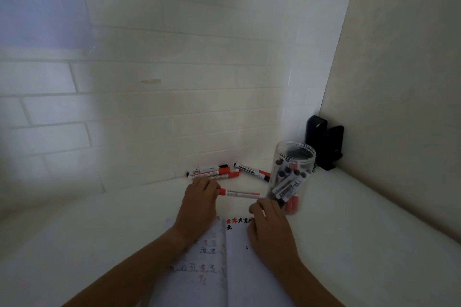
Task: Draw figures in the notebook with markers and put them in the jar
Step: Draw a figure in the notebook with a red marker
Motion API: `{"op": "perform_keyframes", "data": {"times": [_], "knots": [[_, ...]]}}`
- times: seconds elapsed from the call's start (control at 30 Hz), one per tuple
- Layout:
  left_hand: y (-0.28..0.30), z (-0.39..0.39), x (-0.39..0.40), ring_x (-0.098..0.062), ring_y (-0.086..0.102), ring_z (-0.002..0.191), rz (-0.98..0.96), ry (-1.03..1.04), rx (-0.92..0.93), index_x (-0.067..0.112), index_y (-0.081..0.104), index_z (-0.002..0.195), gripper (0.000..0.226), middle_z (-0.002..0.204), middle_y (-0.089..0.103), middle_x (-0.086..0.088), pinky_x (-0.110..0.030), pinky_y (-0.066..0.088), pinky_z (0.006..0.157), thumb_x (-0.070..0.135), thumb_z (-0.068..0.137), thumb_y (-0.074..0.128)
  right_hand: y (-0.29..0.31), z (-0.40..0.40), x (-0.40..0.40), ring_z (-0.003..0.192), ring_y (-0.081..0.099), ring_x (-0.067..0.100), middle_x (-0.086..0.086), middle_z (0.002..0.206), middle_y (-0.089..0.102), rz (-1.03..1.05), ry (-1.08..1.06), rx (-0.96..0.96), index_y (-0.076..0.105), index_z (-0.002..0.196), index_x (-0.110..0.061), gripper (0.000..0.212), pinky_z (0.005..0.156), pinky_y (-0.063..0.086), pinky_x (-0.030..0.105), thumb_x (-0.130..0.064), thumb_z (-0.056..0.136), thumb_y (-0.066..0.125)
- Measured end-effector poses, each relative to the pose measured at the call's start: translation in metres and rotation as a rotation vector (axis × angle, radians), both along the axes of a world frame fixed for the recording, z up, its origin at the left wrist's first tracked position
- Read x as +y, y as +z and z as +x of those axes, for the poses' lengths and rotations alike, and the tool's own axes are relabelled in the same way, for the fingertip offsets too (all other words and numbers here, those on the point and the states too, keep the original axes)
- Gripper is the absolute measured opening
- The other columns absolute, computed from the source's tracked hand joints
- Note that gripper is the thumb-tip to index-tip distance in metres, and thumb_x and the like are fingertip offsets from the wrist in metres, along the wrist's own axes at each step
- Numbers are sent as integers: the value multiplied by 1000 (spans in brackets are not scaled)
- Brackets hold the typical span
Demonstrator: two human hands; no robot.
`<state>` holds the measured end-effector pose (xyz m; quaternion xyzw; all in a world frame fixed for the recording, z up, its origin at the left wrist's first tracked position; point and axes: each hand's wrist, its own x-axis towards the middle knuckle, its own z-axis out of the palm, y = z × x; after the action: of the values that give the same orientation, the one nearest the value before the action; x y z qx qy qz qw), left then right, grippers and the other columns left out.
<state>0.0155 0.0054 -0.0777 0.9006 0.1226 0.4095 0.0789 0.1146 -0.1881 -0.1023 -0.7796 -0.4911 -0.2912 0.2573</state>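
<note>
Left hand (199,197) pinches the red-capped marker (239,193) by its cap end, lying toward the jar (290,174); right hand (270,227), grip loosely curled and empty, steadies the notebook (239,269).

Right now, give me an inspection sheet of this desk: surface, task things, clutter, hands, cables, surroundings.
Surface: white tabletop in a corner.
Job's things: open paper notebook with small red and black figures; clear plastic jar upright, holding several markers; red-capped white marker lying alone; loose pile of markers by the wall.
Clutter: black object standing in the corner.
Hands: left hand touches the single marker's red cap; right hand rests on the notebook, its grip unclear.
Cables: nothing seen.
Surroundings: white brick-pattern wall, plain side panel.
</note>
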Motion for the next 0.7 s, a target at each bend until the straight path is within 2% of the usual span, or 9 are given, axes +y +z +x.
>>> {"op": "perform_keyframes", "data": {"times": [0.1, 0.17, 0.23, 0.3, 0.4, 0.5, 0.57, 0.7], "knots": [[2, -6, -10, -18, 44, 80, 77, -203, 61, 15, 59, 91, 25, 89, 53, 1, -37, 43, 69, 20, 103, 38, 1, -2, 2, 111, 58, 29, 11, 118, 64, 16, -40, -88, 66, 108, -12, 26, 93, 53, 42, -21, 90, 51], [2, -8, -16, -18, 43, 78, 133, -317, 114, 14, 58, 92, 24, 88, 53, 0, -34, 40, 69, 20, 104, 38, 0, 0, 3, 112, 58, 28, 9, 120, 64, 12, -10, -110, 66, 112, -13, 25, 95, 49, 41, -26, 91, 58], [0, -10, -22, -19, 44, 78, 138, -407, 145, 11, 59, 93, 29, 89, 54, -2, -32, 38, 70, 23, 106, 35, -3, 1, 3, 102, 59, 24, 6, 113, 64, -6, 55, -104, 66, 109, -14, 20, 87, 48, 34, -26, 93, 61], [-1, -12, -27, -19, 45, 79, 128, -455, 168, 10, 59, 96, 35, 91, 55, -3, -30, 37, 72, 28, 108, 32, -3, 1, 3, 84, 60, 19, 1, 100, 61, -22, 99, -93, 64, 102, -16, 12, 70, 48, 28, -23, 94, 58], [-1, -15, -29, -16, 46, 80, 132, -456, 218, 14, 59, 102, 33, 91, 56, 1, -28, 37, 74, 35, 107, 35, -3, -1, 2, 69, 56, 15, -1, 86, 59, -20, 87, -116, 66, 95, -17, 11, 53, 46, 26, -21, 93, 56], [-1, -14, -27, -15, 47, 79, 138, -431, 221, 15, 61, 104, 32, 91, 58, 2, -27, 35, 72, 34, 107, 35, 0, -4, 1, 69, 53, 13, -2, 83, 58, -14, 112, -116, 67, 94, -16, 10, 55, 45, 25, -26, 95, 62], [-2, -12, -24, -15, 46, 78, 134, -397, 215, 17, 60, 100, 22, 87, 57, 2, -27, 33, 69, 26, 104, 41, 1, -5, 2, 70, 55, 13, -2, 83, 60, -17, 115, -137, 67, 97, -16, 15, 57, 44, 24, -29, 97, 59], [-4, -12, -24, -14, 43, 75, 131, -358, 203, 17, 58, 95, 19, 83, 54, 3, -27, 32, 68, 22, 103, 42, 3, -7, 1, 55, 51, 11, -5, 73, 56, -59, 19, -183, 69, 100, -21, 11, 47, 30, 21, -30, 95, 68]]}}
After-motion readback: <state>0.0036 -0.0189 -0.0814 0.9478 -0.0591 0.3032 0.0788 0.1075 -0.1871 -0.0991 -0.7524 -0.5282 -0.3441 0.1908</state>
